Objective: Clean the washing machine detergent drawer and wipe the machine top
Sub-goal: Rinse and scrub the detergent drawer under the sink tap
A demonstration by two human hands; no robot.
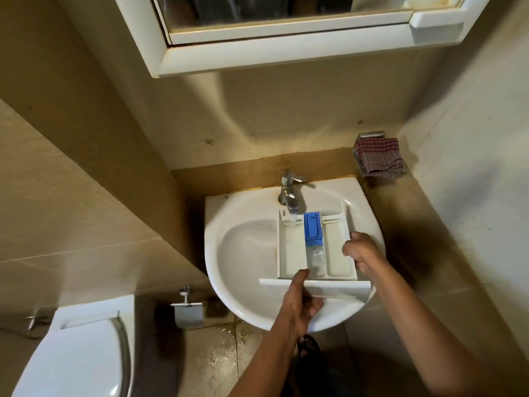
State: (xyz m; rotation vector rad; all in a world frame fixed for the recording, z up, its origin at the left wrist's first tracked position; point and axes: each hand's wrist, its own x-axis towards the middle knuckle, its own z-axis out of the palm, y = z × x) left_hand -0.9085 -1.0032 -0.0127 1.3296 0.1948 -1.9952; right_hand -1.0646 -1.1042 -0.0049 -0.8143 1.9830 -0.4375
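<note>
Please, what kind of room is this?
Most likely a small bathroom: a white wall basin with a tap, a toilet beside it, and a toilet-paper holder on the wall.

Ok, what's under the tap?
The drawer, gripped over the sink by the left hand and right hand; water runs into its back left corner. Whatever lies beneath it is covered.

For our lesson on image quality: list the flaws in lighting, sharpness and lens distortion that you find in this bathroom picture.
Head view: the wide lens bows the mirror cabinet; dim yellowish light leaves a dark shadow right of the washbasin; the detergent drawer is motion-blurred along its front; the faucet is sharp.
</note>
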